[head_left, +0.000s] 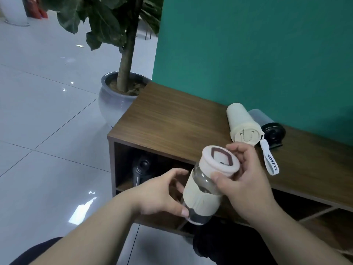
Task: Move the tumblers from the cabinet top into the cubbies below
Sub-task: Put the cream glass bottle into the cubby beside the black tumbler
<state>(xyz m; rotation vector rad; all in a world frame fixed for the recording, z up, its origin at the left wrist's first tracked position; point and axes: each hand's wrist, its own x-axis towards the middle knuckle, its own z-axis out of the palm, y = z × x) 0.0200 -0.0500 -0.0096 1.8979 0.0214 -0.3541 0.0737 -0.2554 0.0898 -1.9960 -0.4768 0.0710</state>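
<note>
Both hands hold one glass tumbler (205, 186) in the air just in front of the cabinet's near edge, tilted so its lid leans toward the camera and to the right. The tumbler has a clear glass body, a cream sleeve around its middle, a dark band at its base and a pale pink lid (219, 161) with a brown hexagonal mark on top. The left hand (162, 194) cups the lower part from the left, thumb pressed on the dark base and fingers curled behind the glass. The right hand (246, 180) wraps the upper part from the right — thumb on the near side just under the lid, fingers bent over the far rim of the lid. On the wooden cabinet top (172, 119), to the right and farther back, a cream tumbler (242, 125) lies on its side with its lid facing the camera, and a white strap (270, 161) printed "COFFEE" trails from it across the wood. Just behind it, touching or nearly so, lies a translucent tumbler (257, 116) with a black lid (273, 135). In the upper left cubby (126, 165) below the top, a dark object stands in shadow — too dim to tell what it is. Left of the cabinet a potted plant (122, 88) stands on the glossy tiled floor (38, 111), and a teal wall (257, 54) rises behind the cabinet.
</note>
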